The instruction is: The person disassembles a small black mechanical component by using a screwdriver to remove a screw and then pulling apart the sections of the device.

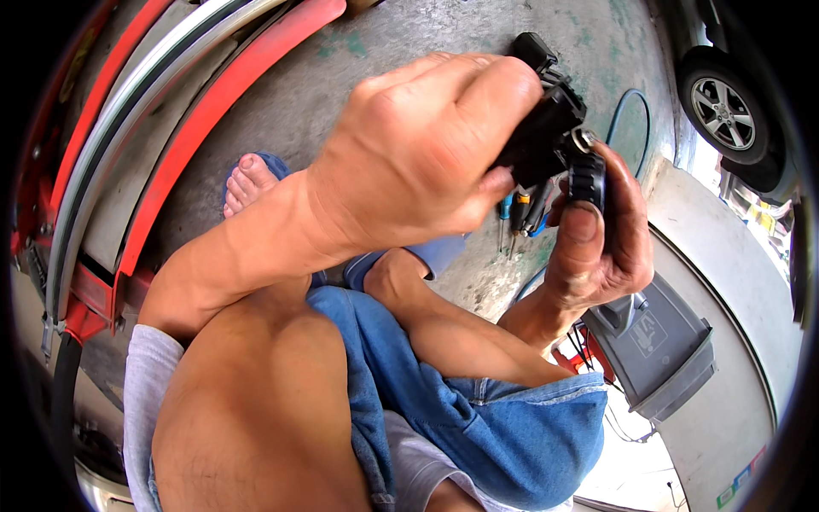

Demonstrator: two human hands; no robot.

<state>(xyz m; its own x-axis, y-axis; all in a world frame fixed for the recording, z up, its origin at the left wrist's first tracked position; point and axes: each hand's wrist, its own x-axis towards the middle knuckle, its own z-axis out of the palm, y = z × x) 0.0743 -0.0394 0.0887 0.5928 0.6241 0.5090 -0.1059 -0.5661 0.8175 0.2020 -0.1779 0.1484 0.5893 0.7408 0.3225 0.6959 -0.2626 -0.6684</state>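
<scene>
Black, blocky, plastic-looking part (550, 115) held up above rough grey concrete floor (409, 26)

At far left, curved red-painted bars (230, 94) on either side of a long silver strip (128, 98). Then a bare foot (243, 183) in a blue sandal (275, 164) on the floor. Near the middle, left hand (426, 141), back toward the camera, pinching the black part between forefinger and thumb; cannot tell how the hidden fingertips sit. Lower in view, on the floor, slim screwdriver-like tools (506, 207) with blue, orange and black handles. At the part's lower right end, a small silver metal piece (583, 139) and a black, ribbed, rounded piece (587, 179); cannot tell whether joined. Pinching the ribbed piece, right hand (610, 247), thumb in front, fingers behind. Past it, a looped blue hose (632, 91), then a boxy grey plastic case (657, 341). At far right, a silver, spoked, black-tyred car wheel (723, 113).
</scene>
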